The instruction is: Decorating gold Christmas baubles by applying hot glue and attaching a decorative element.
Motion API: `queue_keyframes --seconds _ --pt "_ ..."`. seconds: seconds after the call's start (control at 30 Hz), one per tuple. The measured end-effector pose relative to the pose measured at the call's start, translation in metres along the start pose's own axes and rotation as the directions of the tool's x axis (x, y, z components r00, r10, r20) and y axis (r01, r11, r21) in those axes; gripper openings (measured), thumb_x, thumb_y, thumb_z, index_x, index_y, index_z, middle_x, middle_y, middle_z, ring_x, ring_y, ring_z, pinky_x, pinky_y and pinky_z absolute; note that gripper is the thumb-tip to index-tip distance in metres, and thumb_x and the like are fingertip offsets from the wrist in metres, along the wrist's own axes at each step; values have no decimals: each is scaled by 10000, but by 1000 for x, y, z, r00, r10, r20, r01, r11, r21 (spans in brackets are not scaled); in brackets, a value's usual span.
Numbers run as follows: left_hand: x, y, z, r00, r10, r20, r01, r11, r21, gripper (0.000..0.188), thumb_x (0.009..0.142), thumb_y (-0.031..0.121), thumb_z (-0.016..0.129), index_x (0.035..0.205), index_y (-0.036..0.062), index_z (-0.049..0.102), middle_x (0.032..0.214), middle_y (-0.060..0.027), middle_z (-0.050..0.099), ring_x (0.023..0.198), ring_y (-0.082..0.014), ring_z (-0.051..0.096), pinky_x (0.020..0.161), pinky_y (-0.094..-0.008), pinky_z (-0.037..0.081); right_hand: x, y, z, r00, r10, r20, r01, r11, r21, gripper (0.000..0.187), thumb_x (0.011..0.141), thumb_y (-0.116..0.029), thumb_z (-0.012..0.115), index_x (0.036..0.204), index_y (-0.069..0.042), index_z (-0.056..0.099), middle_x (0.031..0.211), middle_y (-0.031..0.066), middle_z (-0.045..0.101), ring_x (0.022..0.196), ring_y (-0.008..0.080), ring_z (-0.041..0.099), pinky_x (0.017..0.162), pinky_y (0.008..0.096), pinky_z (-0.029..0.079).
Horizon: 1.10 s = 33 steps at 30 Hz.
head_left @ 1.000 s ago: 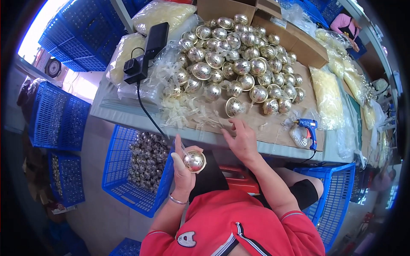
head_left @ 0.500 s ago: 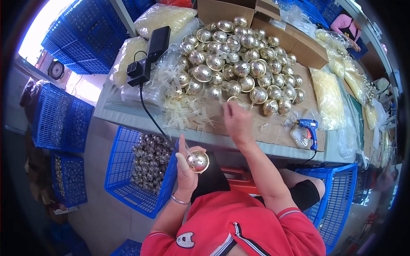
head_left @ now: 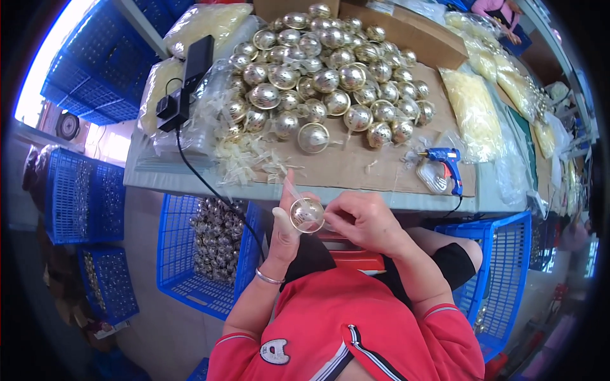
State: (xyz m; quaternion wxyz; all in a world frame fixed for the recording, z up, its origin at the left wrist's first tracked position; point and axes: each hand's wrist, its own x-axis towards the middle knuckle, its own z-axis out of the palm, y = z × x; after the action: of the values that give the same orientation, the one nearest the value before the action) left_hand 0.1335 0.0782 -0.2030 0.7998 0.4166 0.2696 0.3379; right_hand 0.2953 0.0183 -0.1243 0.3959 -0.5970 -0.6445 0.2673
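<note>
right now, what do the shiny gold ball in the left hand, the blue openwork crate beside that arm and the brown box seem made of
Shiny gold ball: plastic or metal, unclear; mirror-like highlights. Blue openwork crate: probably smooth moulded plastic, from its regular grid walls. Brown box: likely matte cardboard, given its flat, plain panels.

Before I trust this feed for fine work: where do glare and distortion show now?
Head view: overexposed white at upper left, beside the blue plastic crates; head view: bright reflections on the shiny gold ball in the left hand; head view: the front edge of the pale grey rectangular table bends.
</note>
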Motion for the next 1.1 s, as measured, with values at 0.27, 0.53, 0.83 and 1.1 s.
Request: queue_keyframes --seconds 0.27,0.53,0.83,1.1 --pt "-4 -8 17 997 17 72 -20 999 30 830 898 450 536 1483 120 50 1028 -39 540 828 -76 540 699 -210 473 -16 11 0 999 34 -40 -36 999 -33 82 782 -65 673 803 0 627 695 117 622 587 235 620 539 314 490" --pt "-6 -8 31 998 33 -51 -35 999 -35 645 943 188 469 1482 132 118 1047 -54 567 879 -86 554 756 -221 483 -23 20 5 990 99 -97 -95 995 42 104 816 -79 655 801 17 616 712 104 637 598 197 635 556 292 498" --pt "-7 -13 28 991 123 -47 -122 992 32 584 960 182 424 1474 104 157 1022 -78 587 905 -118 579 800 -254 486 -25 22 14 959 257 -116 -226 947 227 121 808 -86 668 774 15 610 614 55 596 552 75 543 509 236 444" --pt "-28 -2 3 988 107 -110 -109 994 -19 561 967 225 366 1464 64 163 997 -133 614 872 -183 605 769 -285 496 -26 30 12 937 348 38 -339 876 343 116 815 -89 654 771 3 599 645 31 576 622 63 514 580 234 436"
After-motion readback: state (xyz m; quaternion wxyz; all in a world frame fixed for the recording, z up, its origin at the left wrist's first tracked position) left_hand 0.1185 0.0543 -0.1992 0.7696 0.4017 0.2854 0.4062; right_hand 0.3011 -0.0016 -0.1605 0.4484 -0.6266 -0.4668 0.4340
